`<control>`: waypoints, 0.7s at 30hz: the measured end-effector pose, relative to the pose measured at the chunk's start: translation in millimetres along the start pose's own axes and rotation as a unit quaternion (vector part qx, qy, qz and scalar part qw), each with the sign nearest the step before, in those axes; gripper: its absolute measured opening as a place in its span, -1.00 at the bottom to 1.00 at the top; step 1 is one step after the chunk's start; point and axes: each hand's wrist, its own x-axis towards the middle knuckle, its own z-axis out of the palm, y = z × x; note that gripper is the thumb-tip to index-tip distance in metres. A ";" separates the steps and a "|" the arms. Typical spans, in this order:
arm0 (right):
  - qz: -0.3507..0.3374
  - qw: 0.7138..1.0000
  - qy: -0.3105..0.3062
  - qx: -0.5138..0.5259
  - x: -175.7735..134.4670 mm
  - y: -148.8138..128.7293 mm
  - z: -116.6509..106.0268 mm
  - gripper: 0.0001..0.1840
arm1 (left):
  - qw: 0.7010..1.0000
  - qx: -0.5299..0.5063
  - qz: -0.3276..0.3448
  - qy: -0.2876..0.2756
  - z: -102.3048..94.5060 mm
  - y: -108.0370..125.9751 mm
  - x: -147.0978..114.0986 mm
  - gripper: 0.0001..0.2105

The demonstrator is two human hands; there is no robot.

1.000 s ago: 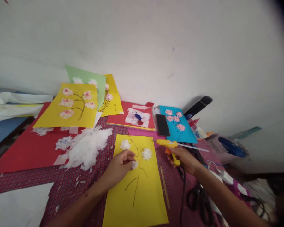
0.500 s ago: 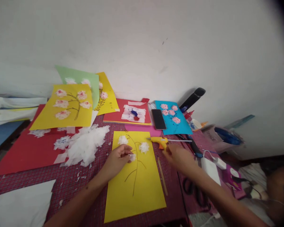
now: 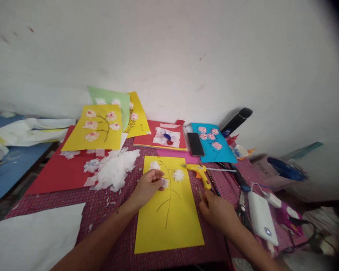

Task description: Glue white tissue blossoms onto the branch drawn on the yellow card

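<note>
Nearest, a smooth yellow sheet point(image 3: 172, 239) lies flat on a red checked cloth point(image 3: 125, 244), a thin brown branch point(image 3: 167, 212) drawn up its middle. Left of the yellow sheet, toward the near side, is a soft-looking expanse of white paper point(image 3: 34, 241). Just off the yellow sheet's right edge is the right hand point(image 3: 219, 210), its fingers curled in at a slim wooden stick point(image 3: 200, 193); whether they clasp it or only touch it, I cannot tell. Farther right of the yellow sheet are black-handled scissors point(image 3: 243, 215) and a glossy white box point(image 3: 261, 216) with rounded corners.

Over the upper left part of the yellow sheet, the left hand point(image 3: 147, 188) is nearly closed, thumb and fingertips pinching a small, ruffled paper flower point(image 3: 165, 183) beside the drawn branch. Two fluffy white blossoms point(image 3: 178, 175) sit higher on the yellow sheet, one on each side of the branch. Across its upper right corner points a yellow plastic glue gun point(image 3: 196, 169), a pale, straight rod point(image 3: 222, 170) jutting from its back.

Left of the yellow sheet, thin torn scraps point(image 3: 117, 169) make a loose white heap. Beyond the yellow sheet are a flat black phone point(image 3: 195, 144) and a blue card point(image 3: 224, 150) with puffy pink flowers.
</note>
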 end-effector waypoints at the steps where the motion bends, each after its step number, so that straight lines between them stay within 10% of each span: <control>1: -0.016 0.999 0.017 0.044 -1.9 -0.5 -0.6 -0.86 | 1.000 0.002 0.003 -0.002 -0.2 -0.7 -0.3 -0.73; 7: -0.099 0.901 0.057 0.418 -2.7 -16.1 -3.1 -0.73 | 1.000 0.006 0.003 -0.014 -1.0 -3.9 -0.7 -0.75; 14: -0.091 0.791 0.018 0.604 15.5 -41.4 0.2 -0.68 | 1.000 -0.005 -0.009 -0.003 0.8 -0.3 -1.1 -0.77; 21: -0.072 0.798 0.131 0.584 21.1 -58.6 -1.4 -0.76 | 1.000 0.003 -0.013 -0.006 0.6 0.8 -1.3 -0.79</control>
